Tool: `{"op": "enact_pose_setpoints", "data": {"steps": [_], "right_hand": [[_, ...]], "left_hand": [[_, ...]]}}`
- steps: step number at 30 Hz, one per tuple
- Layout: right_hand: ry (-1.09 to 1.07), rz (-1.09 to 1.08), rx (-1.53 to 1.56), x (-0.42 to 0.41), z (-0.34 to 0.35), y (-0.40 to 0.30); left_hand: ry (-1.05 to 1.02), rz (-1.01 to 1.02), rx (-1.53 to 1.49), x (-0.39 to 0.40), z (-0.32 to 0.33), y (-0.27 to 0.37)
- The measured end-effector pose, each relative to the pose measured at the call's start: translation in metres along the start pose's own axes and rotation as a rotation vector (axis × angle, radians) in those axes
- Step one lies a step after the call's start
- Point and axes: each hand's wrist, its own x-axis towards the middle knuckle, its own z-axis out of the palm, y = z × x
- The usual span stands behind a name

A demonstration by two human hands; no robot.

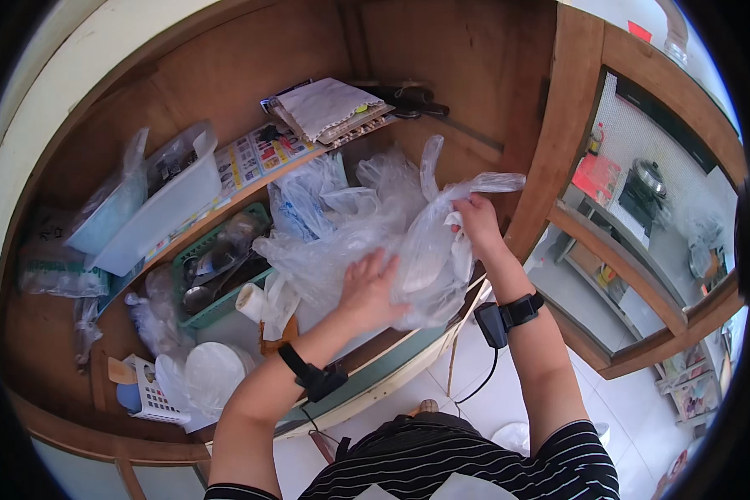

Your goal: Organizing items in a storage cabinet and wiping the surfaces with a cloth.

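Observation:
My right hand (477,222) grips a bunched white piece, a cloth or thin plastic, beside the tied top of a clear plastic bag (431,250). My left hand (372,290) is spread with its fingers apart over crumpled clear plastic bags (344,250) in the cabinet; it looks slightly blurred. Whether it touches them I cannot tell. Left of the bags lie a white roll (251,301) and a green plastic basket (190,309) holding a metal ladle and wrapped utensils.
The wooden shelf (300,159) above holds a white plastic bin (162,212) and a stack of papers or cloths (328,109). Low at the left stand a white slotted basket (156,394) and round white containers (215,375). A glass-paned wooden door (637,250) stands open at the right.

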Motion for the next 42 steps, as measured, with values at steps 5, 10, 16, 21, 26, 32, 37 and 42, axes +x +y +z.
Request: {"op": "enact_pose_setpoints", "data": {"steps": [5,10,16,21,26,32,37,42], "right_hand": [[-0.018,0.062,0.131,-0.008,0.002,-0.008],[-0.028,0.064,0.168,-0.017,-0.007,-0.014],[-0.057,0.016,0.264,-0.036,-0.005,-0.008],[-0.280,-0.138,0.074,-0.045,-0.004,0.023],[-0.463,-0.441,-0.136,-0.066,0.024,0.010],[-0.028,-0.322,-0.318,-0.065,0.009,-0.019],[-0.029,-0.315,-1.023,-0.068,-0.012,0.015],[-0.206,-0.128,-1.265,-0.063,-0.027,0.043]], "left_hand": [[-0.182,0.052,0.090,0.001,0.025,0.000],[-0.110,0.035,-0.045,0.032,0.032,-0.024],[0.131,0.156,-0.182,0.073,-0.002,-0.012],[0.289,0.305,-0.126,0.089,-0.032,-0.028],[0.064,0.190,-0.672,0.056,-0.041,-0.004],[0.162,-0.111,-0.698,0.057,-0.039,-0.025],[0.278,-0.082,-0.797,0.064,-0.053,-0.039],[0.259,-0.135,-0.957,0.066,-0.077,-0.024]]}}
